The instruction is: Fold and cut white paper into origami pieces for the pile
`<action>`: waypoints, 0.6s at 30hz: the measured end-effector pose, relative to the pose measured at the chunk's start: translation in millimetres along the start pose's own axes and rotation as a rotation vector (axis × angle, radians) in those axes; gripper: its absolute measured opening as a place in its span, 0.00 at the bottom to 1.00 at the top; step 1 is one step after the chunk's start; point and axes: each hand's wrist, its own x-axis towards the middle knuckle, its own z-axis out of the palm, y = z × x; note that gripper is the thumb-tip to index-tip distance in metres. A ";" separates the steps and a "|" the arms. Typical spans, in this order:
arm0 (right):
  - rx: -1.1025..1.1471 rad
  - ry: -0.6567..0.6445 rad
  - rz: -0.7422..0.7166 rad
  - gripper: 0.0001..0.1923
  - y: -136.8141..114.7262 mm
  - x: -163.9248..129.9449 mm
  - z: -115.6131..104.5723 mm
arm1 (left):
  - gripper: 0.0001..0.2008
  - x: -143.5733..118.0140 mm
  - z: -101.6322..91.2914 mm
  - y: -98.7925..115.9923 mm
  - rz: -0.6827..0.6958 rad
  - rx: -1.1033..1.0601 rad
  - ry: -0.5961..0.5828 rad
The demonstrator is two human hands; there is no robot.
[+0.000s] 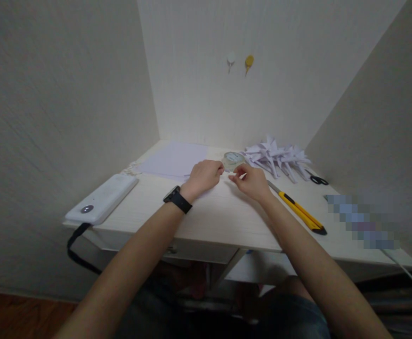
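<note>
My left hand (205, 176), with a black watch on the wrist, and my right hand (251, 181) meet over the middle of a pale wooden desk (227, 216). The fingertips of both pinch something small and pale between them; what it is cannot be made out. Just behind the fingertips lies a roll of clear tape (232, 159). A yellow utility knife (297, 209) lies right of my right wrist. A pile of folded white paper shapes (275, 157) sits at the back right.
White paper sheets (175, 159) lie at the back left. A white power bank (101, 198) with a black strap rests on the left edge. Black scissors (318, 179) lie at the right. Walls close in on three sides; two hooks (240, 62) hang on the back wall.
</note>
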 end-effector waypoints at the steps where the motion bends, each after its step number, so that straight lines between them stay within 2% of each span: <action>1: 0.058 -0.002 -0.017 0.13 1.5 0.3 2.0 | 0.14 0.1 0.5 0.5 0.010 -0.015 -0.007; 6: 0.125 0.002 -0.039 0.11 2.8 -0.1 9.2 | 0.14 1.0 0.9 4.2 0.066 -0.102 -0.004; 11: 0.246 0.094 -0.003 0.13 6.7 1.8 9.4 | 0.14 6.0 -1.5 3.8 0.034 -0.292 0.017; 14: 0.572 0.050 0.064 0.14 7.7 5.1 6.4 | 0.12 9.1 -1.2 0.1 0.011 -0.395 0.024; 16: 0.881 -0.037 0.163 0.16 7.6 7.3 3.2 | 0.10 10.3 0.2 -2.7 0.024 -0.459 0.029; 18: 1.096 -0.093 0.272 0.17 7.5 8.8 0.6 | 0.09 10.9 1.8 -4.6 0.047 -0.512 0.016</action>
